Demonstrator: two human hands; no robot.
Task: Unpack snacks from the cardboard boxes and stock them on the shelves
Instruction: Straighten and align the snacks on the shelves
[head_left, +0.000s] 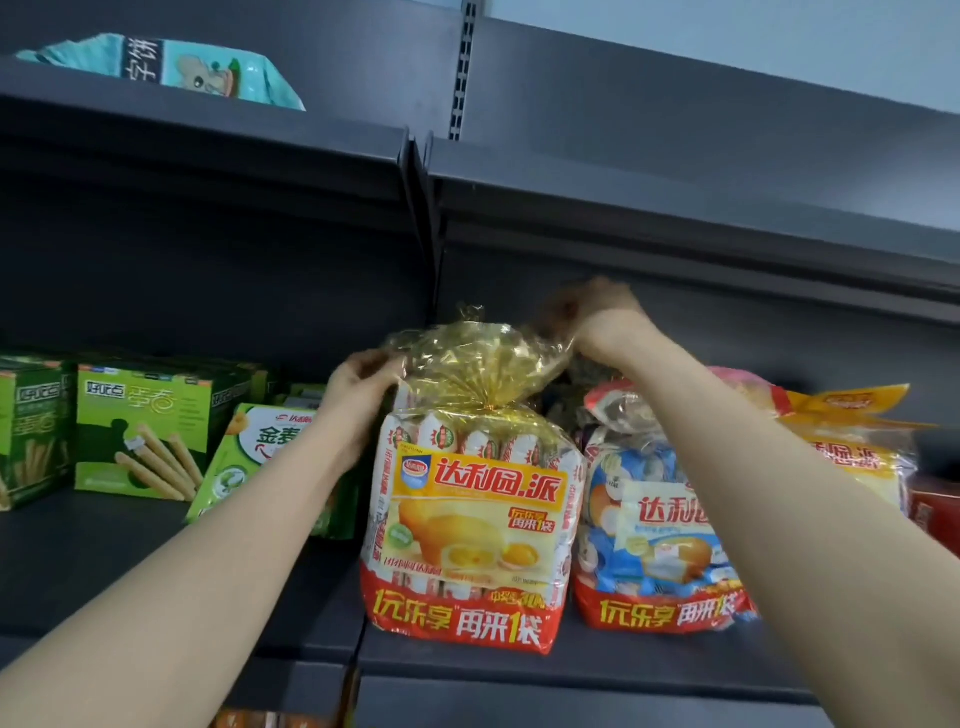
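Note:
A large yellow and red bag of pies (470, 514) stands upright at the front of the dark shelf (649, 670). Its gold cellophane top is gathered above the tie. My left hand (358, 395) grips the bag's upper left shoulder. My right hand (587, 317) pinches the right edge of the gold cellophane top. A blue and red bag of the same brand (660, 540) stands just right of it, partly behind my right forearm.
Green boxes of egg rolls (140, 431) and a tilted green snack box (249, 457) sit to the left. More yellow bags (852, 447) lie at the right. A teal packet (171, 67) rests on the upper shelf (675, 208), which hangs low overhead.

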